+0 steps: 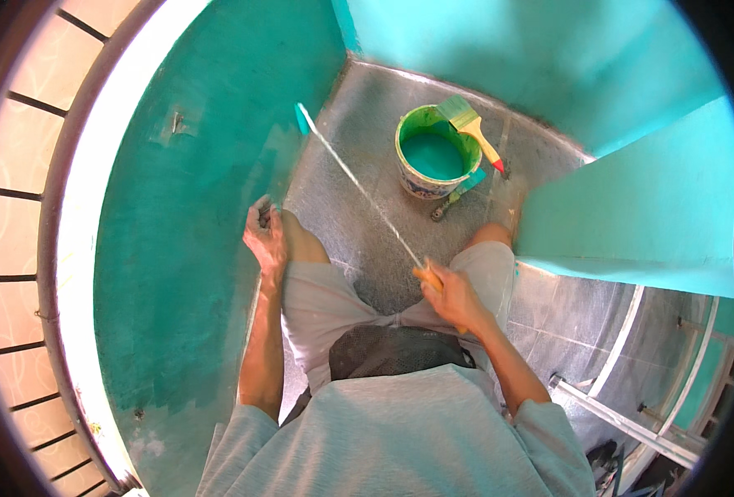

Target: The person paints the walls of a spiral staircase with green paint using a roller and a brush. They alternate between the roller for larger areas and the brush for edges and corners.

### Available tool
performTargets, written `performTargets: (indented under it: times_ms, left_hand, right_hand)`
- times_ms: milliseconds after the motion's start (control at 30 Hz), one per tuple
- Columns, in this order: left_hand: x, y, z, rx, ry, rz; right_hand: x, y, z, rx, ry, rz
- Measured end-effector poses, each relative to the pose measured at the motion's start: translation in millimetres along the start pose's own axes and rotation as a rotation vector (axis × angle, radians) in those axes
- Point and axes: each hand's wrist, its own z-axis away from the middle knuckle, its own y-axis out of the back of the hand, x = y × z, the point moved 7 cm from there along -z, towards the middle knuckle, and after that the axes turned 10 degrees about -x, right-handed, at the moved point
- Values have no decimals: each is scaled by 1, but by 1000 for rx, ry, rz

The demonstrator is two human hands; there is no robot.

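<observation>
My right hand (454, 296) is wrapped round the orange handle of a small long-handled paint roller (359, 186). Its thin rod slants up and left, ending in a teal roller head (302, 118) at the teal wall (193, 207). Beside my left knee, close to that wall, my left hand (266, 240) is curled closed with dusty fingers; what they hold, if anything, is hidden. Ahead of me on the floor stands a bucket (412, 176) with teal paint inside. A wide paintbrush (473, 128) with a yellow, red-tipped handle lies across its rim.
A paint-smeared tool (465, 189) with a dark end lies against the bucket's near right side. Grey tiled floor (346, 149) lies between teal walls. A teal wall edge (632, 190) juts in at right. Behind it on the right is a metal ladder (624, 422). Tiles line the far left.
</observation>
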Motion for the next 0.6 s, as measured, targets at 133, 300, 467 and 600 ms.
performTargets:
  times_ms: [133,300,467,600]
  left_hand:
    - [5,-1,0,1,-3,9]
    - [-7,5,2,39,12,16]
    - [-7,3,0,33,-1,25]
    - [-3,3,2,26,43,-20]
  right_hand:
    - [5,11,-38,-30,-41,2]
    - [-1,5,-2,-86,-37,-53]
    - [7,10,-31,-26,-40,-43]
    - [-10,6,-39,-161,-187,-47]
